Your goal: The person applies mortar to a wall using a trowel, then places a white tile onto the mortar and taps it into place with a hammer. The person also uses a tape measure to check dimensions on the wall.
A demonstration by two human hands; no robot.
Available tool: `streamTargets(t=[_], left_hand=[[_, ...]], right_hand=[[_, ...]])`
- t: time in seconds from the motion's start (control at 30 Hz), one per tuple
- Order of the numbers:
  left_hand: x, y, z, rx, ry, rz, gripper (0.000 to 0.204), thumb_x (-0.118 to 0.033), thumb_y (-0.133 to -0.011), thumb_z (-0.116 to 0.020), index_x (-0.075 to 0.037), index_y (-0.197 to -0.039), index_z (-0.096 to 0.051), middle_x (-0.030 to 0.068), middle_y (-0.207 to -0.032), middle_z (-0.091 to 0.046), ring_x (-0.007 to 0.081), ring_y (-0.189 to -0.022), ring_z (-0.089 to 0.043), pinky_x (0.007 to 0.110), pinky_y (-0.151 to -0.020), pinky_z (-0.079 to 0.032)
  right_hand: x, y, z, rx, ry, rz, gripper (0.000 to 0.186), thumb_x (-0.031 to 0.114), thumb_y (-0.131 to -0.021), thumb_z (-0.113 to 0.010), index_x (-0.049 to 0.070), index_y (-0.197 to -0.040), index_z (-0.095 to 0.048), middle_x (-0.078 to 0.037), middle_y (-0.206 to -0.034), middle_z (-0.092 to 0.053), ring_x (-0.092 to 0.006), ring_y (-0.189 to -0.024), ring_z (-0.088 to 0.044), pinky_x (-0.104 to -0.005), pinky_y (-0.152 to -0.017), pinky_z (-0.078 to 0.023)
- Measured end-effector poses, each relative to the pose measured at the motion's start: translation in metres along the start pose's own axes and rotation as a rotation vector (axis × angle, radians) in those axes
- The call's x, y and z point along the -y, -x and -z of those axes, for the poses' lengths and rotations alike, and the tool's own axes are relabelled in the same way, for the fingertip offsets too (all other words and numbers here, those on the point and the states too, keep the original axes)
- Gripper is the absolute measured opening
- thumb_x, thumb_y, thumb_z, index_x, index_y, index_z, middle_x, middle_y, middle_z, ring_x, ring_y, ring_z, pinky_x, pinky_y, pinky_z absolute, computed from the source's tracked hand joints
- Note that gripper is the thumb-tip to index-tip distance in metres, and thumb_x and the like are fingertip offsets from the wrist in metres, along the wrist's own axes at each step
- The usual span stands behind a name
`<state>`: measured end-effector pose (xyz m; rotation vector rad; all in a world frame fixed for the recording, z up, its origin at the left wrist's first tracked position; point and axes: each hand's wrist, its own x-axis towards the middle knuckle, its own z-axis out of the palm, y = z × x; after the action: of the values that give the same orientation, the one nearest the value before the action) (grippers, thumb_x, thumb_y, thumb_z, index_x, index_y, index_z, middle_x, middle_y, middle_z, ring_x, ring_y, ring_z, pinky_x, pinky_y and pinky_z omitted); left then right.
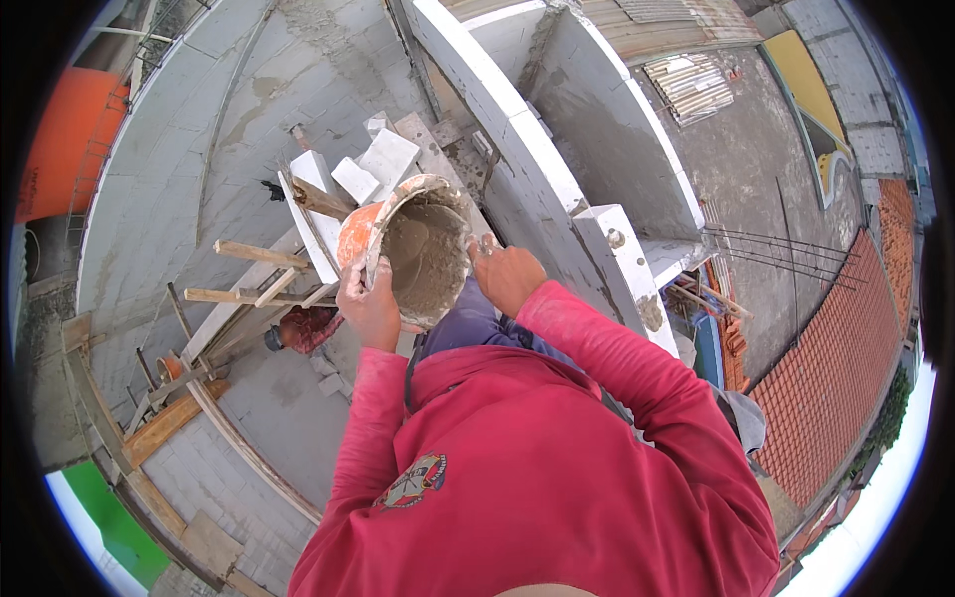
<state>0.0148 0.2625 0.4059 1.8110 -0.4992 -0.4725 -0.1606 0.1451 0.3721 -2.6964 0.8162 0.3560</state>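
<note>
At the lower edge of an open-air block building site, a person's red-clad torso [537, 458] and two sleeved forearms filled the foreground. Just beyond the torso, level with the purple trousers [458, 326], an orange bucket [355, 234] lay between the two hands and held grey, wet-looking mortar [426, 257]. The left hand [368, 306] held the bucket at its lower left, thumb laid over the rim. The right hand [507, 276] was at the opposite side of the rim, its fingers bent; whether they gripped the edge or merely touched it could not be told. The bucket was tilted, its mouth turned toward the viewer and somewhat to the right, its outer wall exposed on the left. Its axis accordingly ran from the left, where the base was hidden, to the open mouth; the oval of the rim was longest from top to bottom.

Past the bucket, white blocks [390, 157] were grouped near a rough timber [320, 201]. To the right rose a white block wall [517, 129]; at the lower left, another person [310, 327] was partly visible above a grey floor [284, 423]. Farther off appeared an orange cylindrical object [72, 144], corrugated sheets [688, 88] and a red tiled roof [831, 373].
</note>
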Motion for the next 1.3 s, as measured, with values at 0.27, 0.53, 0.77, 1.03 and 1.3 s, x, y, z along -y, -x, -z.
streamTargets(t=[0.27, 0.53, 0.77, 1.03, 1.3], left_hand=[[-0.008, 0.012, -0.01, -0.019, 0.067, -0.018, 0.023, -0.004, -0.092, -0.065, 0.005, -0.112, -0.069, 0.0035, -0.097, -0.069, 0.0091, -0.085, -0.06, 0.027, -0.078, -0.049], [-0.007, 0.043, -0.011, 0.007, 0.147, -0.09, 0.024, -0.003, -0.091, -0.065, 0.004, -0.114, -0.066, 0.0062, -0.1, -0.069, 0.0118, -0.085, -0.062, 0.029, -0.079, -0.05], [-0.013, 0.059, -0.02, 0.018, 0.179, -0.119, 0.026, -0.003, -0.09, -0.066, 0.005, -0.114, -0.067, 0.0086, -0.103, -0.07, 0.0127, -0.089, -0.064, 0.029, -0.081, -0.05], [0.0, 0.069, -0.016, 0.045, 0.185, -0.038, 0.023, -0.006, -0.089, -0.068, 0.006, -0.109, -0.067, 0.0094, -0.102, -0.07, 0.0137, -0.091, -0.064, 0.03, -0.077, -0.051], [-0.011, 0.078, -0.011, 0.091, -0.051, -0.22, 0.02, -0.003, -0.083, -0.071, 0.002, -0.102, -0.071, 0.0157, -0.099, -0.07, 0.0257, -0.096, -0.067, 0.034, -0.084, -0.052]], right_hand=[[-0.018, 0.031, 0.009, 0.067, -0.247, -0.027, 0.036, 0.027, -0.097, -0.056, 0.004, -0.123, -0.061, -0.02, -0.105, -0.07, -0.0373, -0.093, -0.071, -0.0478, -0.08, -0.058], [-0.017, 0.072, 0.014, 0.046, -0.211, -0.127, 0.043, 0.035, -0.1, -0.056, 0.002, -0.126, -0.059, -0.021, -0.105, -0.07, -0.0387, -0.092, -0.07, -0.0495, -0.081, -0.056], [-0.029, 0.103, 0.004, -0.015, -0.152, -0.077, 0.043, 0.036, -0.099, -0.056, 0.003, -0.127, -0.059, -0.022, -0.112, -0.07, -0.0384, -0.094, -0.07, -0.0485, -0.082, -0.056], [-0.034, 0.108, 0.021, 0.048, -0.211, -0.119, 0.044, 0.034, -0.098, -0.057, 0.003, -0.129, -0.059, -0.023, -0.11, -0.07, -0.0404, -0.095, -0.069, -0.0496, -0.084, -0.055], [-0.034, 0.104, -0.017, 0.018, -0.31, -0.116, 0.048, 0.036, -0.096, -0.06, 0.0, -0.127, -0.062, -0.026, -0.098, -0.072, -0.0434, -0.092, -0.069, -0.0512, -0.084, -0.054]])
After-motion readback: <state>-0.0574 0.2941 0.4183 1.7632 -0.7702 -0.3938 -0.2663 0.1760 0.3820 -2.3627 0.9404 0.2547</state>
